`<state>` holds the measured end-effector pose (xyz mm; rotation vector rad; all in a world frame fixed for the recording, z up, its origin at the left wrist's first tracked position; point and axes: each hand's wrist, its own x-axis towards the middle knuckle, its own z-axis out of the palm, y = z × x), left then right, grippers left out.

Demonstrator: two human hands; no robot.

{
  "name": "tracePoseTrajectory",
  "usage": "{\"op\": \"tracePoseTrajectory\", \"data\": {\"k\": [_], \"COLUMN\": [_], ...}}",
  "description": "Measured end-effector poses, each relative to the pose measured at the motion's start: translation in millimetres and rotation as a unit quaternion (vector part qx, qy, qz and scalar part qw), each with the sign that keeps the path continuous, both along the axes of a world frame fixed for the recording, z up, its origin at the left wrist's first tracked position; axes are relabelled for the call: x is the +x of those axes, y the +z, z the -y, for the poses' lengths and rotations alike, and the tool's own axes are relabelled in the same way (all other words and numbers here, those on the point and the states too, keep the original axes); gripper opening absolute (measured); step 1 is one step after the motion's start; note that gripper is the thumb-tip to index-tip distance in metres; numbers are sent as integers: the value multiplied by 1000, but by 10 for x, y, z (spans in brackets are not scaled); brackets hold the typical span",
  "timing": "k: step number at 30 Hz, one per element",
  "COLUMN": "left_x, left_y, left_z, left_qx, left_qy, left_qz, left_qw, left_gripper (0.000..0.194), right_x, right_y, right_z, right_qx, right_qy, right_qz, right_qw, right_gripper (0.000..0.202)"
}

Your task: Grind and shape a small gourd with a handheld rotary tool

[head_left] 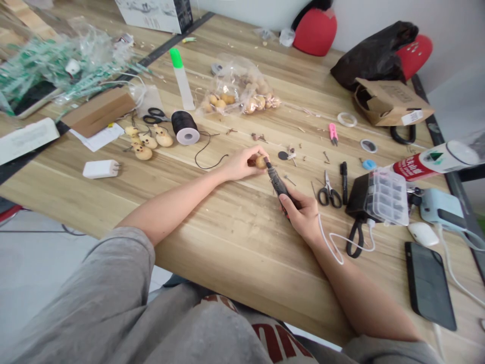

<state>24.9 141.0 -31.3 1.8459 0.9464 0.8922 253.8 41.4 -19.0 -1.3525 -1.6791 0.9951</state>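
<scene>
My left hand (pixel 245 163) pinches a small tan gourd (pixel 260 162) over the middle of the table. In my right hand (pixel 302 210) is a dark, pen-shaped rotary tool (pixel 278 183), its tip at the gourd's right side; whether it touches cannot be seen. Left of my hands lie a spool of black cord (pixel 185 126) and several small gourds with faces (pixel 143 150). Beyond my fingers are a black disc (pixel 282 155) and some small bits. Scissors (pixel 329 192) and a black marker (pixel 343 183) rest to the right of the tool.
A clear bag of gourds (pixel 242 86) lies farther back. On the right are a divided plastic box (pixel 388 194), a phone (pixel 431 284), a spray can (pixel 413 166) and an open carton (pixel 392 101). A white cable (pixel 333 247) loops beside my right wrist. Pink snips (pixel 333 134) lie behind.
</scene>
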Motion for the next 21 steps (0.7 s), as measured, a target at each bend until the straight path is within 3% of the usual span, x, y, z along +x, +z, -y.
{"op": "tracePoseTrajectory", "data": {"k": [4,21], "left_x": [4,-2], "left_y": [11,-17], "left_z": [3,-13], "left_qx": [7,14], "left_qy": [18,-9], "left_qz": [-13,13], "left_qw": [1000,1000], "left_gripper": [37,32], "right_x": [7,4], "right_y": [-5,-17], "right_z": [-3,2], "right_qx": [-5,28], "right_qy": [-5,15], "right_qz": [-6,23], "right_qw": [1000,999], "right_gripper": [49,47]}}
